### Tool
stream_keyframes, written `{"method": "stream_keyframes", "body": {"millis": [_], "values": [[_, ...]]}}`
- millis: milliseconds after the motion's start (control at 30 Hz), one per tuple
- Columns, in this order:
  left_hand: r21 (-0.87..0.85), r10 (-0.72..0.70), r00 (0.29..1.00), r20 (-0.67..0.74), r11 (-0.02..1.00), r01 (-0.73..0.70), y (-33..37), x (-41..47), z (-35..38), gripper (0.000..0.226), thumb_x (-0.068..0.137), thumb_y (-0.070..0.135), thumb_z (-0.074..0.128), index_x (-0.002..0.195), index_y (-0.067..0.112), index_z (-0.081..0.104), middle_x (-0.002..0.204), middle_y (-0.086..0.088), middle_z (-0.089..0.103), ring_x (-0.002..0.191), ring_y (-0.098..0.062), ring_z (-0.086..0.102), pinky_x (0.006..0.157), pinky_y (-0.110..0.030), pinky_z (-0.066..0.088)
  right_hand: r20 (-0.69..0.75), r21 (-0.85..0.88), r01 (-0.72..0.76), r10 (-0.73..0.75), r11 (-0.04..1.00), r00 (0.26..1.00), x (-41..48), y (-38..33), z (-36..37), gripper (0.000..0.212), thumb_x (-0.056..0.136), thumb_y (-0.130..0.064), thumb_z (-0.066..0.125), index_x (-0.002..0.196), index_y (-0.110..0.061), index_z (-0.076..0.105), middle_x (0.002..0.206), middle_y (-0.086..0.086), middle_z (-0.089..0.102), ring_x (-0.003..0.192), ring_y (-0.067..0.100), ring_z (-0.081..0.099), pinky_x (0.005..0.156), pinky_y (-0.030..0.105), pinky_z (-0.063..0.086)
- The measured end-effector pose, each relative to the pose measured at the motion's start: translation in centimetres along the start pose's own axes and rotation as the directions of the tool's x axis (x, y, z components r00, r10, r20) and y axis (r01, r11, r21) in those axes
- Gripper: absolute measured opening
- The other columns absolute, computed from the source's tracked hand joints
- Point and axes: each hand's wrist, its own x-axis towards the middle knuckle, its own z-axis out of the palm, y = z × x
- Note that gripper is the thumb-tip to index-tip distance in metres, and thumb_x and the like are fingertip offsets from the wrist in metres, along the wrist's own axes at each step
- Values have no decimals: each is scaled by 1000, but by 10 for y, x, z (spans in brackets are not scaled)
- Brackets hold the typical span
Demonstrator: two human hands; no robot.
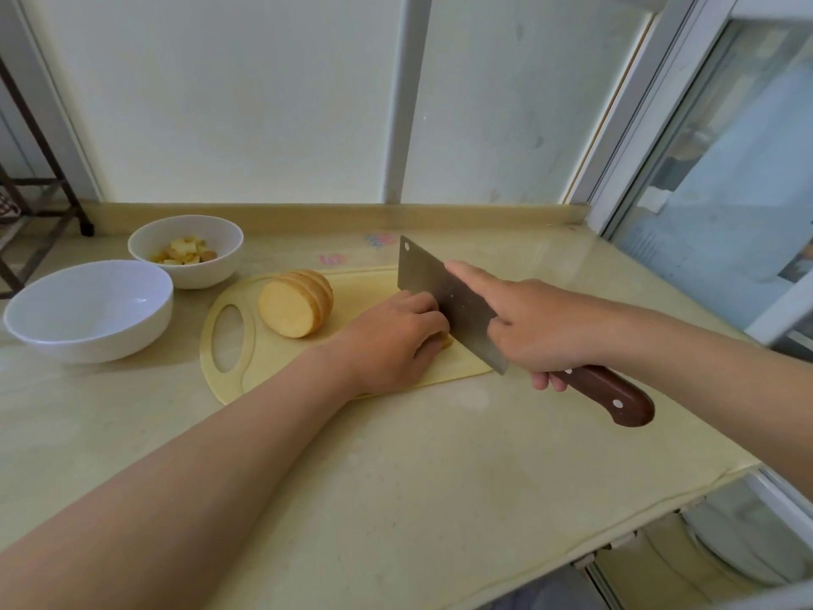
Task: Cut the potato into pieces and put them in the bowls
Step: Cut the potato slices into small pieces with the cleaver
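Observation:
A sliced potato half [295, 308] lies on the pale yellow cutting board [365, 288], its cut face toward the bowls. My left hand [391, 341] curls over a small potato piece [446, 342] at the board's right part, mostly hiding it. My right hand [541, 328] grips the brown handle of a cleaver [444, 297], index finger stretched along the blade's spine. The blade stands against my left knuckles. The far white bowl [187, 275] holds several potato cubes. The nearer white bowl [88, 341] holds nothing.
The beige counter [396, 477] ends at a window frame on the right and a white wall panel behind. A dark metal rack [39, 182] stands at the far left. The counter's front right corner drops off near a pale tub [748, 539] below.

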Motion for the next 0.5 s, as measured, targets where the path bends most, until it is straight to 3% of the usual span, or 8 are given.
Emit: {"method": "stream_keyframes", "body": {"millis": [267,400,500], "values": [[-34,-4,1000,4,999,4,2,1,0,23,88,22,54,96,10,71,91,-7,60,80,-27,56,74,-40,50,-103,98,35,-24,995,994,39,-7,10,85,99,-8,32,161,-55,-1,97,10,58,41,14,63,45,29,53],[-45,13,1000,-25,999,-14,3,-5,-5,26,86,22,50,88,10,73,89,-7,64,79,-27,59,73,-30,47,-99,145,29,-14,989,995,45,-9,10,87,96,-8,32,160,-58,0,108,8,54,57,24,69,48,32,57],[-18,9,999,-32,1000,-10,3,-8,-7,17,85,14,57,82,9,73,87,-8,64,77,-27,60,69,-33,49,-101,138,46,-32,989,994,44,-9,12,88,96,-7,31,159,-60,1,113,11,55,61,27,72,49,35,60]]}}
